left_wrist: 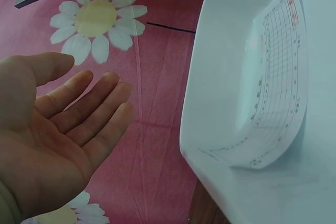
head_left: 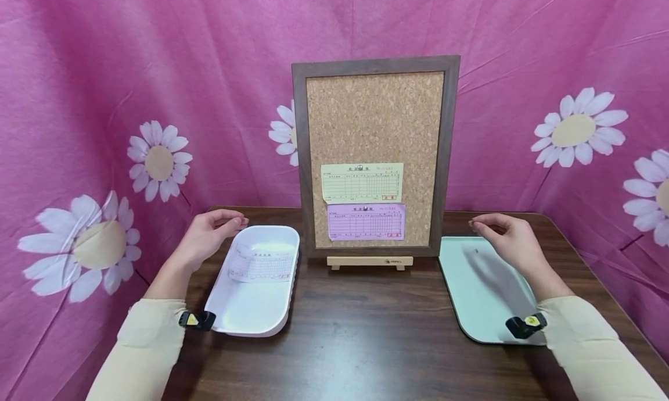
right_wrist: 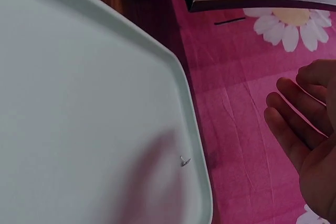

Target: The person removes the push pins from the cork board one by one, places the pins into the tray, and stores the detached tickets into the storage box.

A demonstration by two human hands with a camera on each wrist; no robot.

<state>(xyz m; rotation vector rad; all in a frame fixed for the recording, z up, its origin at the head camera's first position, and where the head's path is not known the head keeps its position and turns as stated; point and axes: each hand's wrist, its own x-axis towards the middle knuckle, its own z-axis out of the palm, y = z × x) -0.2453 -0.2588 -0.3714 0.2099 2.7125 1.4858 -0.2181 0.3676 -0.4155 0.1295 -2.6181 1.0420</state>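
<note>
My left hand [head_left: 211, 231] hovers beside the far left corner of a white tray [head_left: 256, 319], holding nothing; its fingers are loosely bent in the left wrist view. A paper form [left_wrist: 281, 87] lies in that tray, curving up against its wall. Over the far end of a pale green tray [head_left: 481, 317] hovers my right hand [head_left: 509, 238], fingers relaxed and nothing in them. One silver thumbtack [right_wrist: 185, 161] lies near that tray's edge. Between the hands stands a framed cork board [head_left: 373, 116], where a green form [head_left: 362, 183] and a purple form [head_left: 366, 222] are pinned, green above purple.
The board rests on a small wooden stand [head_left: 369, 262] on the dark wooden table [head_left: 366, 331]. Behind everything hangs a pink cloth [head_left: 219, 70] printed with white daisies. Each pin [head_left: 365, 208] on the board sits at the top middle of its form.
</note>
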